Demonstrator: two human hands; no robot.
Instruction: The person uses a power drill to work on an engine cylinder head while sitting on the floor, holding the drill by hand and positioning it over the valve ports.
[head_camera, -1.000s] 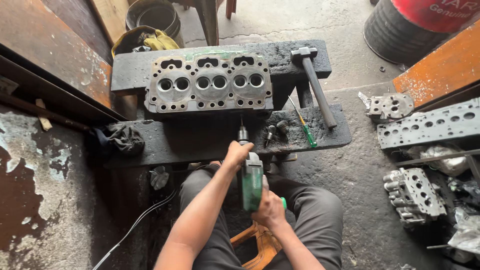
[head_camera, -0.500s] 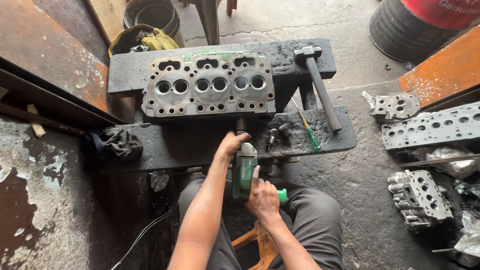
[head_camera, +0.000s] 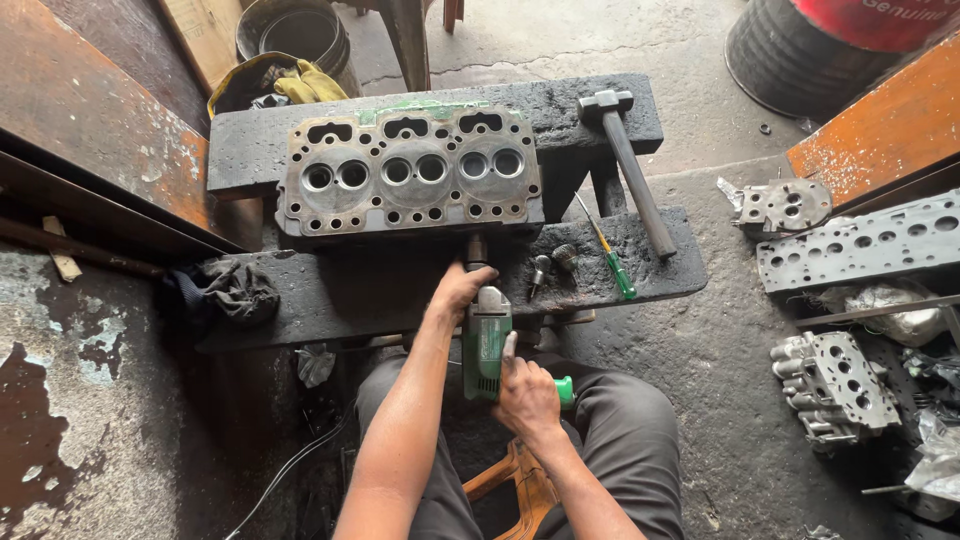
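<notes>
From the head camera, the left hand (head_camera: 458, 290) is wrapped around the front of a green electric drill (head_camera: 486, 340), fingers curled shut over its nose, while the right hand (head_camera: 527, 393) is closed around the drill's rear grip above the person's lap, the tool's tip pointing at the near edge of the grey cylinder head (head_camera: 410, 172) that lies on a blackened wooden bench (head_camera: 330, 290). A hammer (head_camera: 632, 165), a green-handled screwdriver (head_camera: 610, 258) and a dark rag (head_camera: 237, 291) lie on the bench. At the top right stands a black drum (head_camera: 800, 50) with a red band of white lettering.
</notes>
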